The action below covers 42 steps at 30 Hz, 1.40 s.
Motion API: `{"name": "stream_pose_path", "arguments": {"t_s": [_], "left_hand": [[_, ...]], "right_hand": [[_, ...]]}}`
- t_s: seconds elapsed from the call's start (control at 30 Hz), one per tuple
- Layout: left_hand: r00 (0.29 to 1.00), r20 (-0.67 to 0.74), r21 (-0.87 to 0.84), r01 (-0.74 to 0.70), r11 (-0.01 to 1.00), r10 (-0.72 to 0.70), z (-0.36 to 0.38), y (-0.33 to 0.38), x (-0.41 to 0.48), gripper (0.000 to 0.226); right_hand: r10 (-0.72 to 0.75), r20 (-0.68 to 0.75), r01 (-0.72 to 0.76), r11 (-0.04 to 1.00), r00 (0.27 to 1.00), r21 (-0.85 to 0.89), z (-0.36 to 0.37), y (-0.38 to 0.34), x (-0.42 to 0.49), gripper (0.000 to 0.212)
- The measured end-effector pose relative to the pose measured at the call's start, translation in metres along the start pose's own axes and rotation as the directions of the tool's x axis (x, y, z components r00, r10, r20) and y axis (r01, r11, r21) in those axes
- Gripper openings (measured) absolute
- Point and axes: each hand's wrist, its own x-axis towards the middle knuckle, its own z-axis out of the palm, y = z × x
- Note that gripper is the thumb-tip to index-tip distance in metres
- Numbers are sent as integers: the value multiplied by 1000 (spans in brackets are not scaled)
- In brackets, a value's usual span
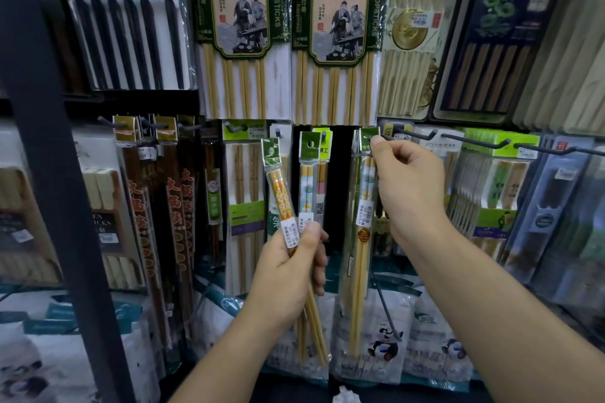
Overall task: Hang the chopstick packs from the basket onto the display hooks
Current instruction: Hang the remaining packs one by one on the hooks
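My left hand [291, 268] grips a slim chopstick pack [278, 193] with an orange pattern and a green header card, tilted slightly left in front of the shelf. My right hand [406, 186] pinches the green header of a second slim pack [363, 206], which hangs straight down just left of a dark display hook [412, 134]. The thumb tip sits at the header's hole, close to the hook. A similar pack with a blue pattern [309, 180] hangs on a hook between my hands. The basket is out of view.
Large chopstick packs [242, 26] hang in the row above. More dark hooks [474, 141] jut out to the right over other packs. A dark shelf post [49, 157] slants down the left side. Bagged goods with panda prints [386, 340] fill the bottom shelf.
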Motion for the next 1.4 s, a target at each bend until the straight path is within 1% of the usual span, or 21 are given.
{"name": "stream_pose_path", "arguments": {"t_s": [0.13, 0.23, 0.33, 0.4, 0.47, 0.53, 0.6, 0.67, 0.73, 0.8, 0.9, 0.97, 1.07, 1.27, 1.3, 1.4], "left_hand": [[999, 32, 7, -12, 1000, 12, 1, -3, 0, 32], [998, 56, 2, -5, 1000, 4, 3, -3, -1, 28], [997, 68, -31, 36, 999, -34, 3, -2, -1, 32], [995, 84, -59, 61, 996, -56, 3, -1, -1, 33], [993, 102, -88, 75, 993, -66, 4, 1, -1, 37], [989, 134, -108, 81, 991, -67, 6, 2, -2, 38], [981, 180, -124, 94, 988, -71, 8, 2, -3, 29], [976, 206, -121, 94, 988, -68, 9, 3, -5, 27], [981, 189, -106, 67, 992, -46, 10, 3, -5, 28], [992, 126, -51, 33, 998, -26, 9, 0, -4, 28], [999, 41, 54, 3, 999, -5, 4, -4, 0, 25], [999, 45, 47, 16, 999, -18, 3, -4, 0, 26], [994, 95, -24, 52, 998, -50, 5, -1, 0, 27], [991, 104, 14, 84, 996, -85, 7, -2, 0, 58], [991, 101, 17, 90, 996, -91, 7, -2, 0, 58], [988, 92, -21, 124, 992, -122, 6, -2, 1, 46]], "right_hand": [[8, -23, -8, 1000, 1000, 13, 0, 3, 0, 30], [21, -30, -22, 1000, 999, -11, -1, 4, -2, 31], [9, -40, -11, 999, 999, -42, -3, 2, -7, 26], [-24, -36, 21, 998, 999, -63, -4, -2, -15, 22], [-73, 27, 75, 995, 997, -62, -4, -6, -27, 20], [-109, 131, 114, 993, 985, -32, -3, -11, -39, 19], [-109, 200, 115, 993, 974, -18, -1, -14, -45, 16], [-83, 220, 89, 996, 972, -20, 0, -15, -44, 17], [-23, 213, 21, 1000, 977, 11, -2, -16, -39, 22], [31, 172, -42, 998, 985, 56, -5, -17, -30, 26], [46, 91, -47, 999, 995, 7, -9, -16, -16, 29], [39, 68, -37, 999, 997, -27, -9, -13, -10, 31], [29, 61, -26, 999, 998, -42, -7, -9, -7, 36], [24, 29, -23, 999, 999, -34, -3, -4, -6, 40], [27, 29, -26, 999, 999, -31, -3, -3, -6, 40], [42, 25, -41, 998, 999, -39, -4, 0, -7, 39]]}}
